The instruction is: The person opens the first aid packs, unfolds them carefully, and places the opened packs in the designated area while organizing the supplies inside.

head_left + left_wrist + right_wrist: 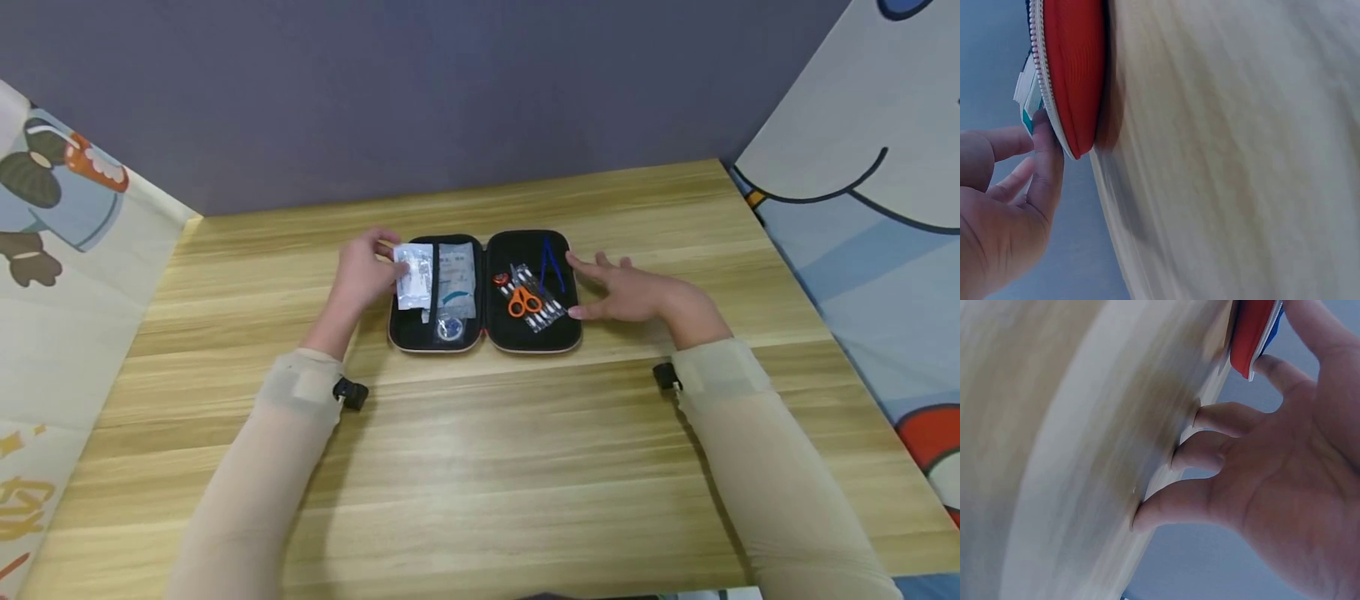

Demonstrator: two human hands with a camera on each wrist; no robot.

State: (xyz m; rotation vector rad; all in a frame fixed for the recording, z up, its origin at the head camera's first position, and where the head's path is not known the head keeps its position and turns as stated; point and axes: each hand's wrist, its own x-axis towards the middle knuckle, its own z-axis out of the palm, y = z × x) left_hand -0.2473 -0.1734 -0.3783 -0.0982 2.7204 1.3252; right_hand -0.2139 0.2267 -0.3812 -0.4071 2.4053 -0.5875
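A zip case [531, 340] with a black inside and red outside lies unfolded flat on the table. At its left half, my left hand [365, 271] pinches a white packet [415, 287] by its left edge, thumb on top. A black strap [435, 283] crosses beside that packet, over a clear-and-white packet [457, 271]; a small round roll [450, 328] sits below. My right hand [626, 292] rests spread, thumb and index finger at the case's right edge, other fingertips on the table [1079, 456]. The right half holds orange-handled scissors [524, 302], blue tweezers [552, 263] and a strip of swabs [546, 315].
Behind the table stands a plain grey-blue panel [450, 100]. Cartoon-printed sheets [862, 208] flank the right and left sides. Wood-grain tabletop [480, 467] stretches in front of the case, between both forearms. Each wrist carries a small black camera [350, 393].
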